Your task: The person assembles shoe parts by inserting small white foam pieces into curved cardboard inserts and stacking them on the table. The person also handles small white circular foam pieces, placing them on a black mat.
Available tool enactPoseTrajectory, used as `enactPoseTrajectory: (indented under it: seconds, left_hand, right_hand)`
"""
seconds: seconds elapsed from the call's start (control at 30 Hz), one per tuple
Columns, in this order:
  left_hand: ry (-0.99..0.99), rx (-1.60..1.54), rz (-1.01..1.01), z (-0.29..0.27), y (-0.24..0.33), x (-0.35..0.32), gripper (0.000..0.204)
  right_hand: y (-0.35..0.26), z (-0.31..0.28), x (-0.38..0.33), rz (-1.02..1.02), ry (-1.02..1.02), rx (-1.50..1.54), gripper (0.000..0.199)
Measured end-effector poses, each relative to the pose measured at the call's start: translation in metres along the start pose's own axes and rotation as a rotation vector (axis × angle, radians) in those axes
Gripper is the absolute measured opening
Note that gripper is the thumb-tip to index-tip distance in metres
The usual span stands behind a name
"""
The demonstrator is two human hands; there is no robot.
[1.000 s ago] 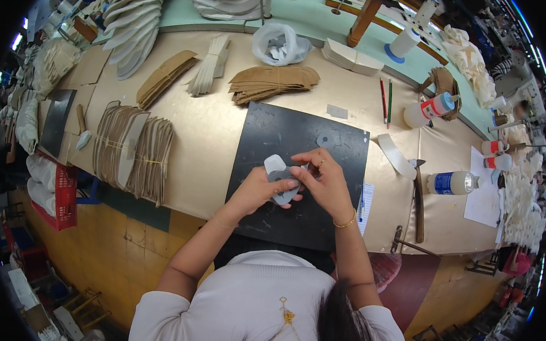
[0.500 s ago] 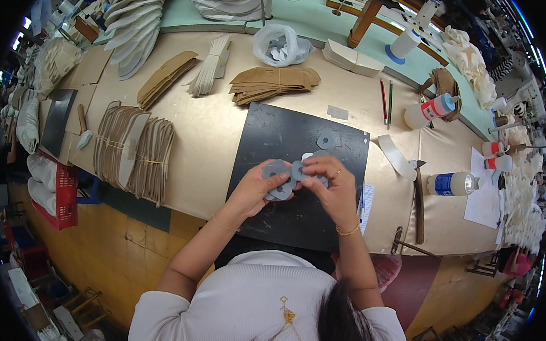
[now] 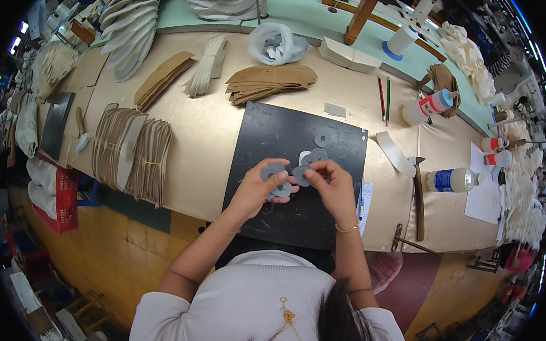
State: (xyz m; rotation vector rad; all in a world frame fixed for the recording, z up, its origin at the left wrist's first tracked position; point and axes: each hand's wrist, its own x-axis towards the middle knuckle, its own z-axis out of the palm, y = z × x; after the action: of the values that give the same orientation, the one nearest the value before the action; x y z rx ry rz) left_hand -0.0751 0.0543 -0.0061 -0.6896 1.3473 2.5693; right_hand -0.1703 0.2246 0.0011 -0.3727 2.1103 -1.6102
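Note:
Several round grey discs with a small hole in the middle are gripped in my left hand, thumb pressed on top. My right hand pinches one similar grey disc between thumb and fingers, just to the right of the left hand's stack. Beyond my right fingers, more grey discs lie overlapping on the black board, beside a small white piece. One grey disc lies apart, farther away.
Bundled brown pieces stand at the left, and stacked brown card pieces lie beyond the board. On the right are a hammer, a curved grey strip, a clear bottle and a glue bottle. A plastic bag stands at the back.
My right hand has drawn slightly toward me, its fingers now lower around one disc. The discs in my left hand are spread a little differently. The view has shifted slightly.

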Motion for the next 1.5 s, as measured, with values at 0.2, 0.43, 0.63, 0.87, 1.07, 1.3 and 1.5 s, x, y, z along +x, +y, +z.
enactPoseTrajectory:
  seconds: [0.2, 0.43, 0.63, 0.87, 1.07, 1.3, 1.5]
  left_hand:
    - [-0.024, -0.31, -0.031, -0.002, 0.0, 0.0, 0.044]
    - [-0.065, -0.373, 0.01, -0.005, -0.012, 0.006, 0.04]
    - [-0.034, -0.372, 0.044, -0.004, -0.012, 0.003, 0.034]
    - [-0.028, -0.404, 0.128, 0.001, -0.012, 0.007, 0.033]
    - [0.003, -0.434, 0.173, 0.008, -0.011, 0.003, 0.036]
    - [0.025, -0.414, 0.199, 0.001, -0.012, 0.002, 0.047]
    - [0.037, -0.311, 0.208, 0.006, -0.013, 0.001, 0.05]
  right_hand:
    - [0.003, -0.011, 0.008, -0.385, 0.279, -0.559, 0.044]
    - [-0.015, 0.03, -0.014, -0.183, -0.013, -0.208, 0.044]
    - [-0.009, 0.029, -0.019, -0.252, -0.01, -0.286, 0.03]
    - [-0.022, 0.03, -0.024, -0.088, -0.113, -0.116, 0.025]
    - [-0.014, 0.04, -0.027, -0.255, 0.046, -0.264, 0.024]
    - [0.0, 0.007, -0.013, 0.079, 0.06, 0.122, 0.027]
    - [-0.03, 0.005, -0.013, -0.263, 0.185, -0.413, 0.035]
